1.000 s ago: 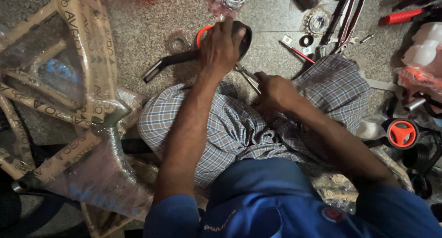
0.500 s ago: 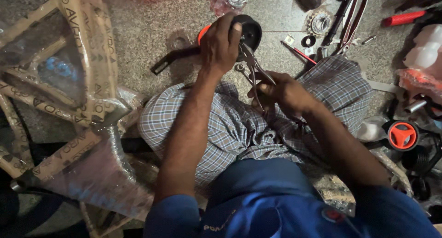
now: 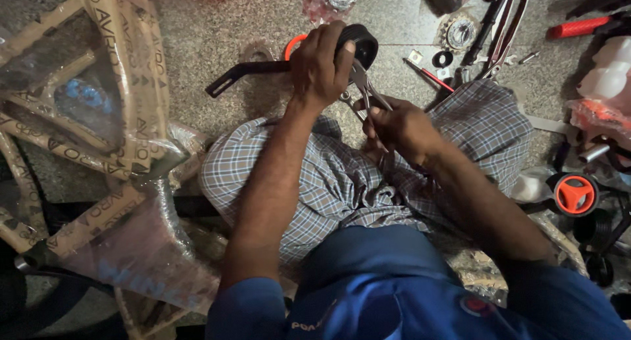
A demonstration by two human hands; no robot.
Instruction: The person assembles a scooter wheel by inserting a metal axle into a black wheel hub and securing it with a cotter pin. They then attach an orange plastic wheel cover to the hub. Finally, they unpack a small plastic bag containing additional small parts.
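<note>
My left hand [image 3: 320, 67] grips a small black training wheel [image 3: 360, 43] with an orange hub, which sits on a black metal bracket arm [image 3: 246, 73] that sticks out to the left. My right hand [image 3: 399, 126] is closed around the handles of metal pliers [image 3: 365, 90]. The pliers' jaws reach up to the wheel's hub, right beside my left fingers. Both hands work above my lap, over checked cloth [image 3: 342, 182], with the stone floor beyond.
A bicycle frame wrapped in brown paper and plastic film [image 3: 98, 149] lies at the left. Loose parts lie across the top: a sprocket [image 3: 460, 32], black rings, rods, a red-handled tool [image 3: 578, 27]. Another orange-hubbed wheel [image 3: 576, 194] sits at the right.
My left hand has turned the wheel and bracket so the arm points more level to the left. My right hand has brought the pliers up against the wheel's hub.
</note>
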